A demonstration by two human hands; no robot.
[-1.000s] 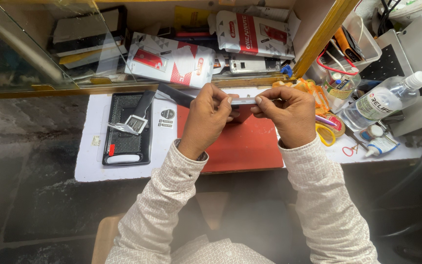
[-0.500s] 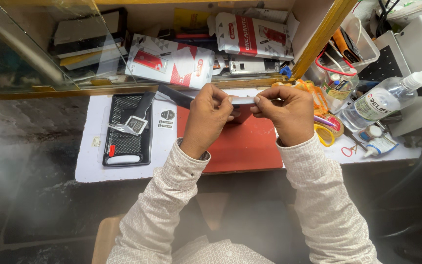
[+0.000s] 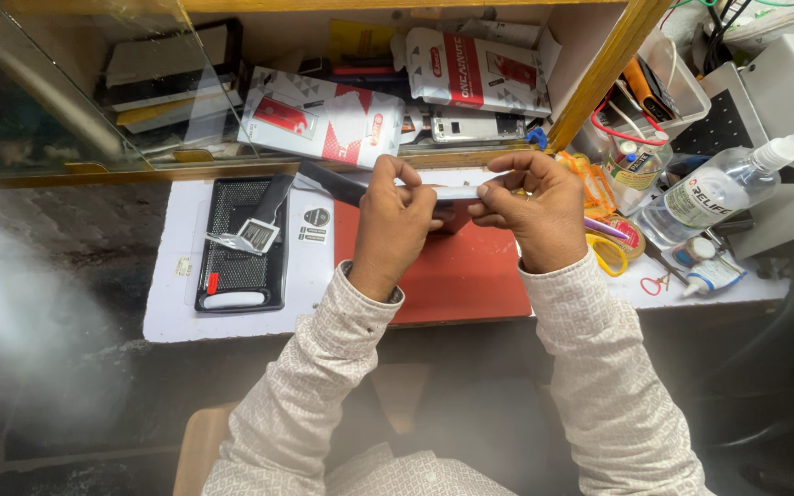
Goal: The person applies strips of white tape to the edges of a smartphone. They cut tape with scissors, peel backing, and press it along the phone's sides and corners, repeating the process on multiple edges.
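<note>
My left hand (image 3: pixel 395 225) and my right hand (image 3: pixel 533 209) together hold a thin, flat, pale phone-like slab (image 3: pixel 453 192) edge-on above a red work mat (image 3: pixel 452 276). Fingertips of both hands pinch its long edges from either end. Both sleeves are cream with a small pattern. The slab's face is mostly hidden by my fingers.
A black mesh tray (image 3: pixel 241 243) with a small metal part lies left on the white board. Red-and-white boxes (image 3: pixel 323 115) fill the shelf behind. A clear spray bottle (image 3: pixel 723 188), yellow scissors (image 3: pixel 608 253) and a tub of tools (image 3: pixel 640 101) crowd the right.
</note>
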